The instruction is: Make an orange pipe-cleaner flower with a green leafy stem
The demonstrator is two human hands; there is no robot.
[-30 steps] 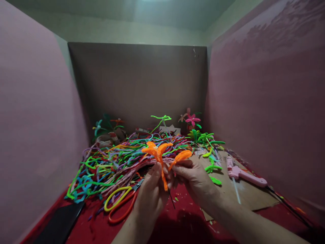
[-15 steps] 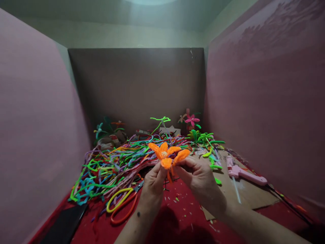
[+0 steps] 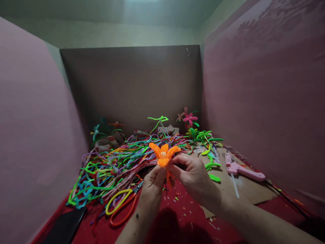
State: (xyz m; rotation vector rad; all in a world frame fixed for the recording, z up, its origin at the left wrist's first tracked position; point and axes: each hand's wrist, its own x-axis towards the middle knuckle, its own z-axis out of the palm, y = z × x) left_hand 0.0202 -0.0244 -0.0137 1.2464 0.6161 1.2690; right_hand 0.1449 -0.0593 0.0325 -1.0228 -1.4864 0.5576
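Observation:
An orange pipe-cleaner flower (image 3: pixel 163 155) with a cluster of pale beads at its centre is held upright in front of me. My left hand (image 3: pixel 153 179) pinches it from below, near its base. At the flower's right side my right hand (image 3: pixel 190 173) has thumb and fingertips pressed together against it. One orange petal (image 3: pixel 170 178) hangs below the bloom between my hands. Thin dark wire ends show underneath. The exact spot that my right fingertips grip is partly hidden.
Scissors (image 3: pixel 122 206) with yellow and red handles lie left of my hands. Beyond spreads a heap of colourful pipe cleaners (image 3: pixel 127 159). A pink glue gun (image 3: pixel 240 169) rests on cardboard (image 3: pixel 254 191) at the right, its cord trailing. A black flat object (image 3: pixel 64 225) lies front left.
The petal that stuck out to the right of the flower now hangs below it. My right hand has moved slightly left, closer to the bloom. The view has shifted slightly.

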